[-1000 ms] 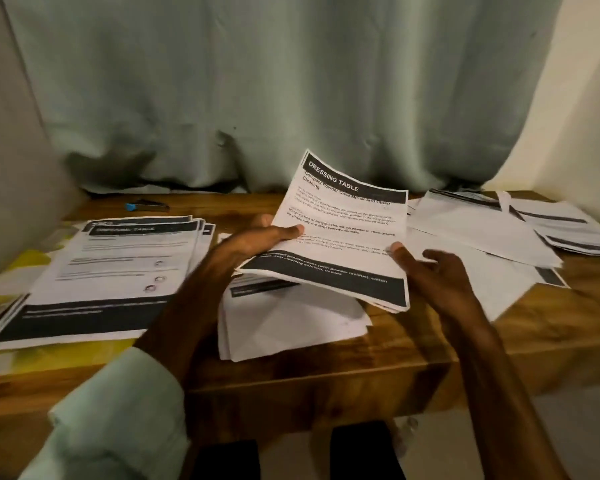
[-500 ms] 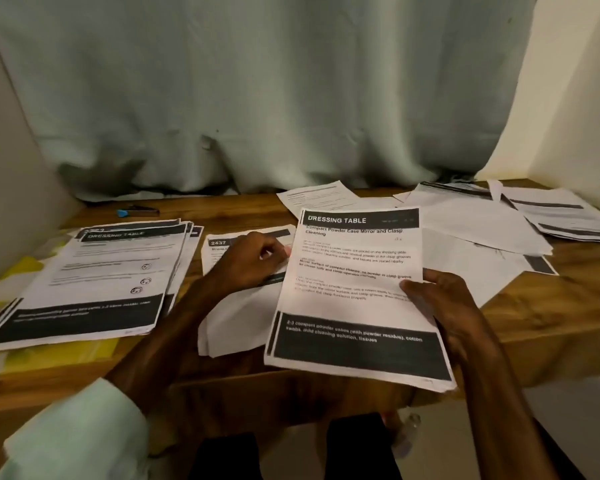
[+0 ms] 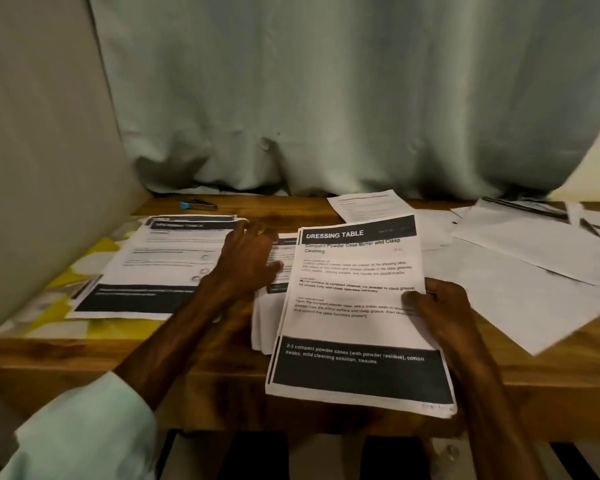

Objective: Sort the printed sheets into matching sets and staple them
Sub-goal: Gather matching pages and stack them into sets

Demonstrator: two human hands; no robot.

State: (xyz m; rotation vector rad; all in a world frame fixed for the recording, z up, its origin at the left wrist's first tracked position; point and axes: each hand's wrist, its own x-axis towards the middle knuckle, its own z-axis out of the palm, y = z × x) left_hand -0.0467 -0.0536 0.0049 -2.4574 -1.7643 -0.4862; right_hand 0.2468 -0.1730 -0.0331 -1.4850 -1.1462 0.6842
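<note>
1. While the held set [image 3: 357, 306] of "DRESSING TABLE" sheets is pinched at its right edge by the right hand [image 3: 437, 306], thumb on top, above the near edge of the bench [image 3: 118, 355], its heading should be checked against the left stack [image 3: 160, 265], whose blurred heading seems alike.
2. The left hand [image 3: 248, 258] is spread, gripping nothing, over the middle pile [image 3: 267, 327]; contact cannot be told.
3. Edges are best squared before the stapler [image 3: 198, 204] at the back is fetched.
4. The paper is thin, limp and smooth, banded in black at top and bottom; the bench is glossy grained wood.
</note>
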